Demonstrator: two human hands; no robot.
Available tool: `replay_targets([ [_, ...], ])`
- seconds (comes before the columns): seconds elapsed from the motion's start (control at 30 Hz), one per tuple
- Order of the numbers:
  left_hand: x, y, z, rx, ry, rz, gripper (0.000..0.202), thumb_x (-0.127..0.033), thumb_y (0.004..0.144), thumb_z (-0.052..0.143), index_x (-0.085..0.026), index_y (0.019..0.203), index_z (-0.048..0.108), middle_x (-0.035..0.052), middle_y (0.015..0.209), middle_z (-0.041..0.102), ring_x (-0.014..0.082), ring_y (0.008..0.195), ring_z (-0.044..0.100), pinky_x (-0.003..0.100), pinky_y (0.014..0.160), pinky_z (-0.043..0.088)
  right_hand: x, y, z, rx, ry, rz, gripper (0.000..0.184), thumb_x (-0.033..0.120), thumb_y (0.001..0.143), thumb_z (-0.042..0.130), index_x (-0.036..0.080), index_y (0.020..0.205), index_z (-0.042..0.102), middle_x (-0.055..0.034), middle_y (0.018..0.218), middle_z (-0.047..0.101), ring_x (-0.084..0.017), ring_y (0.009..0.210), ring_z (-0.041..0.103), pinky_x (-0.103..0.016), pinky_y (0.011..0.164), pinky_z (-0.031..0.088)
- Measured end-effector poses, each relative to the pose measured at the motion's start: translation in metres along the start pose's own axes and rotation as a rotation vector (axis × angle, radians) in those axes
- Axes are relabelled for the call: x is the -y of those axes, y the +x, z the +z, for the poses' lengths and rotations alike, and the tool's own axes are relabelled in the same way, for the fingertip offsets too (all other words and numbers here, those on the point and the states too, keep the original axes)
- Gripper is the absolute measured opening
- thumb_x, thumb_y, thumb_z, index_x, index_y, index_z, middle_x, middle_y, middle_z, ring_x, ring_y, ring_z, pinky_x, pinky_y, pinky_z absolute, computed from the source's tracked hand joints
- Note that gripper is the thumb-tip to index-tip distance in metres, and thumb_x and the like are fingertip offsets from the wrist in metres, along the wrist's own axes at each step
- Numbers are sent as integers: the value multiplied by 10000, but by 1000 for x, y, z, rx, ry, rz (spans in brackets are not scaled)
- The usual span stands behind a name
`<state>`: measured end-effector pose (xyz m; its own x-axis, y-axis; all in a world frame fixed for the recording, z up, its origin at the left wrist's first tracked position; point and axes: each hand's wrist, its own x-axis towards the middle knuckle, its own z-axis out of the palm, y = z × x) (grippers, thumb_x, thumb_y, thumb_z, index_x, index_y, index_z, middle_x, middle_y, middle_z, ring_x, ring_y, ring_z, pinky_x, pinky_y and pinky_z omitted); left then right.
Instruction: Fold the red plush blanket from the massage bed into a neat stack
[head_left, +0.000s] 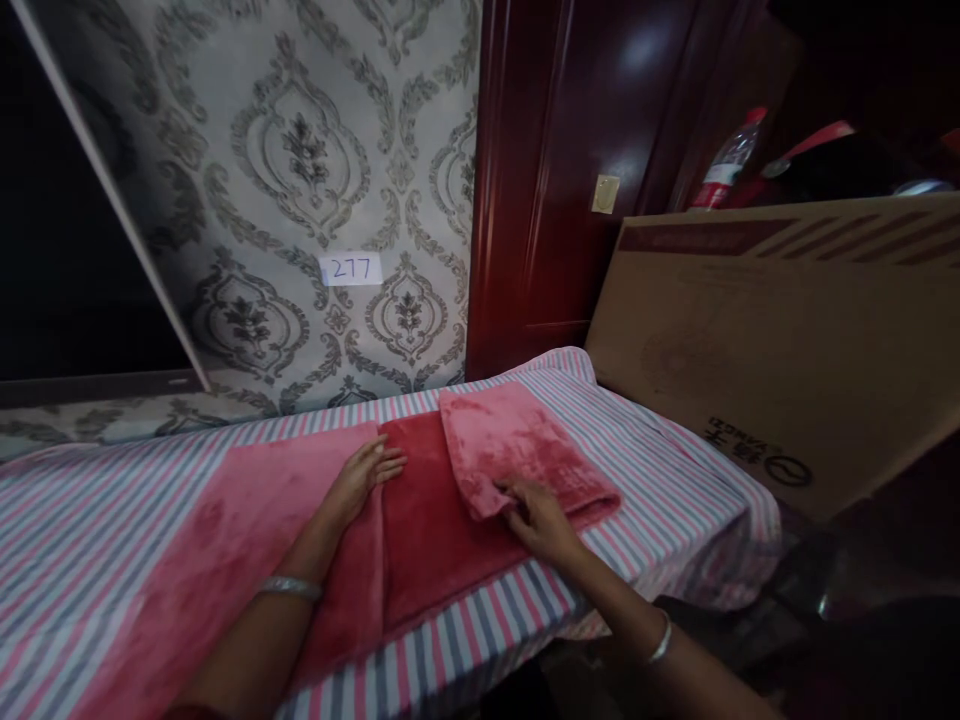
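A plush red-pink blanket [442, 540] lies across the table, its left part a lighter pink layer and its middle a deeper red. The right end is folded over toward the middle as a smaller flap. My left hand [366, 474] rests with fingers stretched over the edge between the lighter layer and the red middle. My right hand [536, 515] pinches the near left corner of the folded flap, lifting it a little. A bracelet is on each wrist.
A striped cloth [660, 500] covers the table. A large cardboard box [787, 340] stands at the right, with a red-capped bottle [726, 170] behind it. Patterned wallpaper [300, 200] and a dark red wooden door [547, 180] rise behind. A dark screen [75, 240] is at the left.
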<state>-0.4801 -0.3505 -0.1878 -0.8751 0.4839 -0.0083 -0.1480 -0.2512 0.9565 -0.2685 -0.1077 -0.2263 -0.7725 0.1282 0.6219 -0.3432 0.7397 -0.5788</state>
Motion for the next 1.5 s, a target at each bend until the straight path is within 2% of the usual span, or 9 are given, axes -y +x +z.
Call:
replay_targets([
  [0.17, -7, 9, 29, -44, 66, -214, 257, -233, 926, 549, -123, 1159, 537, 104, 739, 709, 206, 641, 711, 321, 676, 583, 16, 23, -28, -141, 86, 117, 144, 315, 823, 539, 199, 850, 621, -52, 832, 693, -215, 776, 648, -322, 722, 520],
  [0.3, 3, 28, 73, 32, 23, -349, 376, -357, 955, 504, -78, 1204, 540, 159, 772, 698, 265, 661, 718, 389, 661, 595, 27, 23, -40, -236, 118, 122, 168, 358, 859, 552, 207, 814, 609, -15, 744, 636, -181, 702, 602, -276, 675, 494],
  [0.4, 17, 47, 103, 4, -15, -282, 463, -401, 961, 491, -69, 1280, 536, 177, 897, 703, 229, 698, 710, 348, 674, 591, 19, 0, -29, -183, 80, 78, 145, 301, 863, 535, 213, 908, 641, -46, 899, 712, -209, 843, 666, -318, 785, 531],
  [0.57, 30, 71, 124, -142, -3, -83, 847, -154, 835, 637, -207, 1560, 201, 129, 1223, 660, 145, 799, 680, 219, 682, 545, -2, -35, -3, -88, -11, -7, 353, 141, 784, 480, 228, 1082, 647, -78, 1100, 713, -232, 1017, 676, -394, 885, 557],
  [0.67, 27, 79, 127, -145, 68, -19, 923, 25, 688, 616, -214, 1532, 331, 102, 1223, 674, 142, 783, 660, 201, 656, 517, 4, -32, -2, -78, -125, -61, 516, 87, 739, 481, 228, 1211, 635, -86, 1159, 696, -252, 1076, 646, -440, 931, 538],
  [0.8, 17, 85, 120, -145, 172, 44, 817, 78, 611, 535, -197, 1379, 573, 66, 1163, 706, 122, 690, 610, 201, 621, 475, 29, -18, -6, -98, -146, -151, 522, 30, 804, 434, 246, 1237, 629, -59, 1095, 711, -228, 1013, 639, -412, 888, 533],
  [1.03, 15, 79, 80, -225, 280, -10, 557, 30, 622, 571, -132, 1136, 714, 5, 688, 665, 126, 546, 532, 227, 576, 445, 45, -27, 22, -1, -211, -237, 494, 11, 772, 457, 226, 1175, 645, -82, 1095, 702, -243, 971, 628, -420, 846, 534],
  [1.3, 21, 79, 74, -279, 334, 54, 481, -12, 650, 637, -156, 1103, 713, 84, 1046, 726, 183, 856, 664, 264, 796, 512, 41, -32, 25, -54, -165, -227, 542, 11, 805, 430, 248, 1261, 603, -79, 1130, 690, -242, 1027, 622, -428, 878, 532],
  [1.5, 19, 74, 74, -324, 455, 10, 552, -27, 638, 627, -113, 1181, 666, 141, 1046, 716, 269, 908, 679, 320, 771, 521, 52, -40, 24, 80, -206, -223, 473, 61, 805, 483, 229, 1213, 655, -91, 1155, 693, -263, 1042, 625, -444, 877, 525],
])
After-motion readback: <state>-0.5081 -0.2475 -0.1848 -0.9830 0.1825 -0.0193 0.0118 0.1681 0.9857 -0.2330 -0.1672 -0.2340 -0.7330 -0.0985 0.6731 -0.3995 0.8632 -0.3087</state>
